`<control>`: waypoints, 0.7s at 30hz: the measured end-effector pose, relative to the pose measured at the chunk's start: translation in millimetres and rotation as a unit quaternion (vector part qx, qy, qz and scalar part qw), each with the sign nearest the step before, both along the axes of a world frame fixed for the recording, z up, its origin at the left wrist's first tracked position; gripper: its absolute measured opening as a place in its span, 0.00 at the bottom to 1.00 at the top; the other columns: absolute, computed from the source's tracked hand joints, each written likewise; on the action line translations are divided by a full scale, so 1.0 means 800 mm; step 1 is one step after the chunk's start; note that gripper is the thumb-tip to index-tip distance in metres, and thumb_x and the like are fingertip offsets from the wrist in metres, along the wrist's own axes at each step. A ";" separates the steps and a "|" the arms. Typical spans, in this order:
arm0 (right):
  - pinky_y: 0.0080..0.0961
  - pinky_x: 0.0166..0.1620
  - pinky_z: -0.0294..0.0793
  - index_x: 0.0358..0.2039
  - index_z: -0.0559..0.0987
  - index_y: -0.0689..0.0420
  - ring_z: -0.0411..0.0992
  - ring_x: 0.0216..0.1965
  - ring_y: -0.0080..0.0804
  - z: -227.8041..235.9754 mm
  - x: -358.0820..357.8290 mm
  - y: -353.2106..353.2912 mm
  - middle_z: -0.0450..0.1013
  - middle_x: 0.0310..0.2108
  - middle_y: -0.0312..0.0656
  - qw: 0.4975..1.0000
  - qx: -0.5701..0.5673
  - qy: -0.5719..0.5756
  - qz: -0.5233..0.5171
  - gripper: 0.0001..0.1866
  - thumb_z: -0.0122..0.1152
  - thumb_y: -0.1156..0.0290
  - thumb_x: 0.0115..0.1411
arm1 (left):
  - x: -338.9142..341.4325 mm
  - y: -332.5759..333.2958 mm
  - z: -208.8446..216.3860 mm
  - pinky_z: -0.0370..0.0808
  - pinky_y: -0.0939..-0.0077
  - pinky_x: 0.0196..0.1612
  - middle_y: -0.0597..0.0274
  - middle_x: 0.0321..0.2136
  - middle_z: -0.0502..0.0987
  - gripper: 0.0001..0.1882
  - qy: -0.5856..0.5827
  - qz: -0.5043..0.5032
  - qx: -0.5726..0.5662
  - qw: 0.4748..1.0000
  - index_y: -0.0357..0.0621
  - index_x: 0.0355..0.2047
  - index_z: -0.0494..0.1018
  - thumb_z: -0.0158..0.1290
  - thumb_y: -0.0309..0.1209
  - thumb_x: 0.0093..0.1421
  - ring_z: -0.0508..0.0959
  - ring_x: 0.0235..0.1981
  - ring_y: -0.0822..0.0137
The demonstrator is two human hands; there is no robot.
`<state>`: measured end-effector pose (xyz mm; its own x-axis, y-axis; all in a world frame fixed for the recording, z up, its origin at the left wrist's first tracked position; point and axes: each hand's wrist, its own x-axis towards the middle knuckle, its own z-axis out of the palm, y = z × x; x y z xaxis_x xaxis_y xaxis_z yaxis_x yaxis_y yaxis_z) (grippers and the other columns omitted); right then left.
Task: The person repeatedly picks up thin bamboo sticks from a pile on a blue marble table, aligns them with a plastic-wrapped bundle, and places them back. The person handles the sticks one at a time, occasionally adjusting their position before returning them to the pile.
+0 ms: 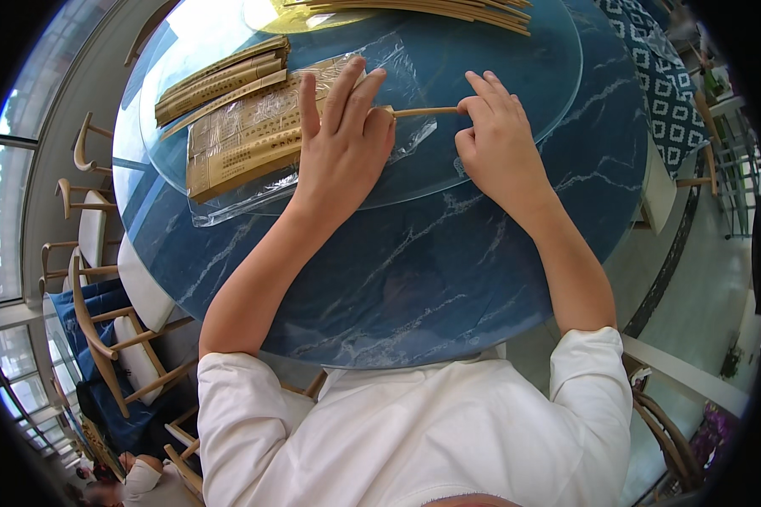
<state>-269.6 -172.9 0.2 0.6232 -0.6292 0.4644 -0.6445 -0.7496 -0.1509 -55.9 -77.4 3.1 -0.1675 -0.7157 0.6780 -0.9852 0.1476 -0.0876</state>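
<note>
Pinched under my left hand [347, 139] is a tan paper sleeve [386, 110], mostly hidden, with the other fingers raised and spread. A wooden chopstick or pair of chopsticks [424, 111] runs from the sleeve's right end to my right hand [495, 127]. The right thumb and forefinger close on its far end, while the remaining fingers stretch forward. Beside and below my left hand lies a block of printed tan paper sleeves [237, 152] on crinkled clear plastic wrap [414, 76]. Several loose sleeves [220, 84] are piled behind that block.
A round glass turntable [516, 51] covers much of the blue marbled table [414, 287]. Loose wooden chopsticks [448, 12] lie at the far side, near a yellow round plate [313, 17]. Wooden chairs [101, 329] stand at left; a patterned cloth [659, 93] hangs at right.
</note>
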 end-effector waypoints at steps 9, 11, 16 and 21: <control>0.59 0.72 0.60 0.50 0.78 0.62 0.60 0.74 0.54 0.002 0.014 0.024 0.66 0.69 0.55 0.998 0.017 -0.012 0.059 0.15 0.61 0.73 0.63 | 0.000 0.001 0.003 0.55 0.46 0.77 0.66 0.59 0.73 0.09 0.015 -0.063 -0.004 0.998 0.51 0.36 0.76 0.68 0.29 0.60 0.67 0.69 0.60; 0.60 0.72 0.60 0.51 0.77 0.62 0.59 0.74 0.54 0.002 0.016 0.030 0.66 0.69 0.55 0.997 0.019 -0.017 0.073 0.16 0.62 0.74 0.62 | 0.000 0.002 0.004 0.55 0.46 0.77 0.66 0.59 0.73 0.09 0.012 -0.067 -0.003 0.998 0.51 0.36 0.76 0.68 0.29 0.60 0.68 0.68 0.60; 0.62 0.72 0.58 0.53 0.75 0.61 0.58 0.75 0.56 0.004 0.022 0.041 0.64 0.69 0.56 0.993 0.029 -0.042 0.110 0.20 0.63 0.75 0.60 | -0.001 0.002 0.003 0.55 0.46 0.77 0.66 0.59 0.73 0.09 0.010 -0.072 -0.004 0.997 0.50 0.36 0.76 0.67 0.29 0.60 0.67 0.69 0.60; 0.63 0.73 0.56 0.54 0.75 0.61 0.56 0.76 0.57 0.004 0.025 0.042 0.63 0.71 0.55 0.988 0.046 -0.059 0.133 0.21 0.62 0.78 0.59 | -0.002 0.002 0.004 0.55 0.46 0.77 0.66 0.59 0.73 0.09 0.017 -0.083 0.003 0.996 0.51 0.36 0.76 0.67 0.29 0.60 0.67 0.70 0.60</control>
<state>-249.8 -139.0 3.4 0.7169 -0.4930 0.4930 -0.4002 -0.8700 -0.2882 -57.9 -76.2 6.1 -0.2607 -0.6839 0.6814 -0.9494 0.3098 -0.0523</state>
